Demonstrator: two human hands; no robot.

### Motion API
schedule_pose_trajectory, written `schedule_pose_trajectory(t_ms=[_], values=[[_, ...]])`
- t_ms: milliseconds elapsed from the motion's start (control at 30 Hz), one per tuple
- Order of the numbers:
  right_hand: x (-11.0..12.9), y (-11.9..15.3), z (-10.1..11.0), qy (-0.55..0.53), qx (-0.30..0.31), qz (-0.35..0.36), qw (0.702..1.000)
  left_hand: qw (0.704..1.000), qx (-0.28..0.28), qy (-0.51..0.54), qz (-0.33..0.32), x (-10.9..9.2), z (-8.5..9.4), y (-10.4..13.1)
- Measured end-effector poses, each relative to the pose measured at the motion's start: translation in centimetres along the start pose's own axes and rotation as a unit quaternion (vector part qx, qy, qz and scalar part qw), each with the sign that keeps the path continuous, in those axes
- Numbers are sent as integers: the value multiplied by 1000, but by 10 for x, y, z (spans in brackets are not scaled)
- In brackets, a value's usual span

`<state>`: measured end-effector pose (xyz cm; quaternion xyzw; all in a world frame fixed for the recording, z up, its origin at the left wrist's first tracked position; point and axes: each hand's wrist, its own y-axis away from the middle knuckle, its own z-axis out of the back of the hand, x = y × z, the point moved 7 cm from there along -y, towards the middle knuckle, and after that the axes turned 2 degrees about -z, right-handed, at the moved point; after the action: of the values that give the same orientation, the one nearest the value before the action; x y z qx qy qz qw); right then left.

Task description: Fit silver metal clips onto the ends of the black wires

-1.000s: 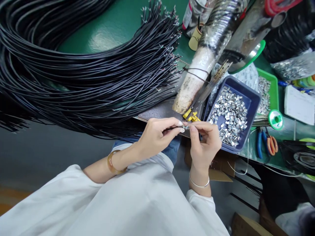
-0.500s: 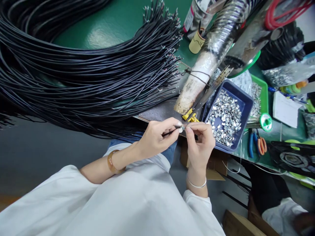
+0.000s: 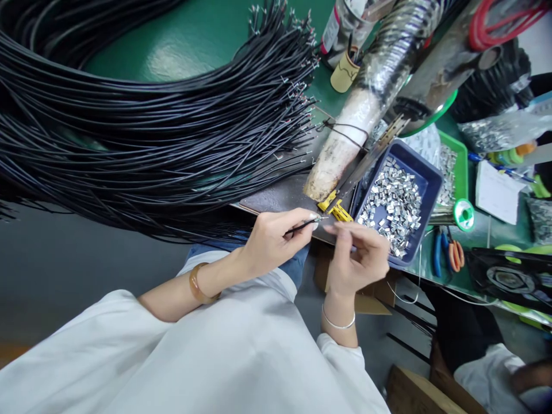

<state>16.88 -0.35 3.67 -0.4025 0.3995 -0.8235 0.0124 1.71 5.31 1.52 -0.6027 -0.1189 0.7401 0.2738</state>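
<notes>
My left hand (image 3: 280,237) pinches a thin black cable (image 3: 297,228) between thumb and fingertips. The cable's stripped, silvery end (image 3: 319,219) sticks out to the right past the fingertips. Just right of that end is my right hand (image 3: 356,253), apart from the cable. Its fingers are loosely bent and slightly blurred, the index finger reaching past the thumb, and I see nothing held in them. Behind it stands a dark blue tray (image 3: 429,181) with many small silver metal pieces (image 3: 394,198).
A large bundle of black cables (image 3: 172,126) covers the left of the green table (image 3: 185,54). Behind my hands are a wrapped duct (image 3: 336,149) and a yellow-ended tool (image 3: 334,208). Pliers (image 3: 448,253) and a green tray (image 3: 460,167) lie to the right. Another person's leg (image 3: 466,328) shows lower right.
My right hand has come away from the cable end and shifted right towards the blue tray, its fingers loosening. My left hand still holds the cable in nearly the same place.
</notes>
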Motion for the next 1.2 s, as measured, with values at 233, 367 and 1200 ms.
schedule_pose_trajectory(t_ms=[233, 367, 1200], values=[[4, 2, -12, 36, 59, 17, 997, 1000, -8, -15, 2, -1, 1, 2], [12, 4, -10, 97, 39, 87, 991, 1000, 3, -1, 30, 2, 0, 1], [12, 0, -13, 58, 33, 58, 996, 952, 14, 194, 237, 21, -13, -8]])
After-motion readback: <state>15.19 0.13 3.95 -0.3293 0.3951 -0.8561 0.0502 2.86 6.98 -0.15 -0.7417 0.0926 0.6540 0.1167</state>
